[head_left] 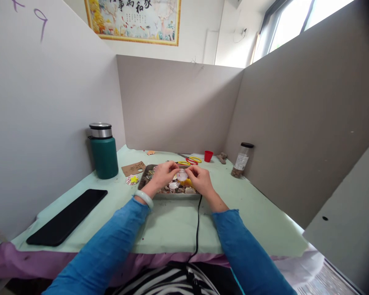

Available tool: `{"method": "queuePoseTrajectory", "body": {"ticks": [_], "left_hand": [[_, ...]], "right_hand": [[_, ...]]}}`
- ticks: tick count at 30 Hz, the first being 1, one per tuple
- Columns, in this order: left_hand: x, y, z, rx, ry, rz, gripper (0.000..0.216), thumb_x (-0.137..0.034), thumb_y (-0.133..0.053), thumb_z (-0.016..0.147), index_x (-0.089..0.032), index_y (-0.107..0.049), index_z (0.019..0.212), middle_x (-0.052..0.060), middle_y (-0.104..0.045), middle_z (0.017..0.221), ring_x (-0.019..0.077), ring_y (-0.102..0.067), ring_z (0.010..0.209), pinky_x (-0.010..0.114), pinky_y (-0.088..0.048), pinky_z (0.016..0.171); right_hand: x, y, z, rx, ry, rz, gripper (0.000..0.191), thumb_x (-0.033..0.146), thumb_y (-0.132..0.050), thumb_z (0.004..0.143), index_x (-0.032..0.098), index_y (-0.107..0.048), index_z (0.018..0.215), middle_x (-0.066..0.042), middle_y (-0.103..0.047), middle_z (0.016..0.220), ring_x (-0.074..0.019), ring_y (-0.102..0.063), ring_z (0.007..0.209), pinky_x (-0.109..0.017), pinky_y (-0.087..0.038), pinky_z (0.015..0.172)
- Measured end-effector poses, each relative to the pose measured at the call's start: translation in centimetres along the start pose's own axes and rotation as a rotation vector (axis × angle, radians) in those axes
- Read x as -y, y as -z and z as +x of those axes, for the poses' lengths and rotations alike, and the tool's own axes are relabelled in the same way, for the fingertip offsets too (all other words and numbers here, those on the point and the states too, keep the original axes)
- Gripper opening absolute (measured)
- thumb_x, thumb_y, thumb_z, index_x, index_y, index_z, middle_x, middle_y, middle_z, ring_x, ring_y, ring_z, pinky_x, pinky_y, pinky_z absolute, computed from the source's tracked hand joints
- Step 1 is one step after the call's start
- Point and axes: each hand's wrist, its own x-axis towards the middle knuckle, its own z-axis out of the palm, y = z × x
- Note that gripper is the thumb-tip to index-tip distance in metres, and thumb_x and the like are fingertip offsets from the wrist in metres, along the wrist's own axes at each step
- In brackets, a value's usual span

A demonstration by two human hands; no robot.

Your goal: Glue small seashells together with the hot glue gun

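Note:
Between my two hands is a whitish, fan-shaped seashell [182, 175], pinched at its upper edges. My left hand [162, 176], with a pale bangle on the wrist, grips the left side with fingertips closed. On the right side, my right hand [200, 179] pinches it in the same way. Both hands are over a shallow metal tray [172, 196] holding small shells and pebble-like bits. A white shell [174, 186] lies in the tray below my fingers. Something yellow shows behind the held shell, its kind unclear. My hands cover part of the tray.
Left stand a green thermos [104, 157] and a black phone [68, 216]. Brown cardboard [133, 169] and a yellow-centred ornament [132, 179] lie beside the tray. Behind are scissors [193, 159] and a red cup [208, 156]; right, a jar [242, 160]. A black cable [198, 225] crosses the front. Partitions surround the table.

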Motion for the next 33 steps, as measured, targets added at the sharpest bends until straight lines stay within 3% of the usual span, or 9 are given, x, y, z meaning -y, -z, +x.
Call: {"method": "queuePoseTrajectory", "body": {"ticks": [10,16,19,23,28,33], "left_hand": [[0.3,-0.2,0.0,-0.01,-0.03,0.057,0.022,-0.033,-0.05,0.082,-0.018,-0.066,0.081,0.003,-0.068,0.081,0.014,-0.059,0.072,0.022,-0.042,0.066],[0.6,-0.6,0.1,0.109,0.178,-0.171,0.024,-0.037,-0.052,0.08,-0.016,-0.063,0.085,0.0,-0.063,0.058,0.0124,-0.057,0.049,0.021,-0.041,0.049],[0.7,-0.8,0.2,0.168,0.283,-0.366,0.021,-0.035,-0.054,0.078,-0.015,-0.06,0.083,0.001,-0.062,0.054,0.0145,-0.061,0.051,0.021,-0.043,0.046],[1.0,-1.0,0.3,0.177,0.318,-0.476,0.019,-0.032,-0.058,0.075,-0.014,-0.058,0.081,0.004,-0.067,0.063,0.0152,-0.064,0.057,0.021,-0.046,0.048],[1.0,-1.1,0.4,0.165,0.366,-0.478,0.013,-0.026,-0.058,0.073,-0.014,-0.058,0.078,0.002,-0.066,0.058,0.0151,-0.064,0.056,0.02,-0.045,0.046],[0.7,-0.6,0.3,0.173,0.411,-0.555,0.019,-0.032,-0.058,0.076,-0.014,-0.061,0.082,0.001,-0.063,0.052,0.0144,-0.062,0.05,0.021,-0.045,0.046]], "right_hand": [[0.0,0.0,0.0,-0.028,0.033,-0.073,0.027,0.039,-0.05,0.084,0.019,-0.059,0.068,0.002,-0.054,0.057,-0.0119,-0.046,0.053,-0.024,-0.035,0.054],[0.0,0.0,0.0,-0.016,0.076,-0.112,0.025,0.036,-0.05,0.085,0.019,-0.061,0.071,0.001,-0.058,0.061,-0.0117,-0.048,0.054,-0.024,-0.035,0.056],[0.0,0.0,-0.1,-0.011,0.079,-0.115,0.025,0.036,-0.05,0.086,0.019,-0.061,0.07,0.001,-0.058,0.06,-0.0114,-0.048,0.054,-0.024,-0.035,0.056],[0.0,0.0,-0.1,-0.008,0.064,-0.11,0.025,0.036,-0.05,0.086,0.019,-0.06,0.07,0.001,-0.057,0.059,-0.0111,-0.047,0.053,-0.024,-0.034,0.055],[0.0,0.0,-0.1,-0.005,0.062,-0.099,0.025,0.037,-0.05,0.085,0.019,-0.06,0.07,0.002,-0.056,0.058,-0.0109,-0.045,0.053,-0.023,-0.034,0.054],[-0.2,0.0,-0.1,-0.013,0.05,-0.083,0.026,0.037,-0.05,0.086,0.019,-0.059,0.07,0.002,-0.054,0.057,-0.011,-0.045,0.053,-0.023,-0.034,0.054]]}}
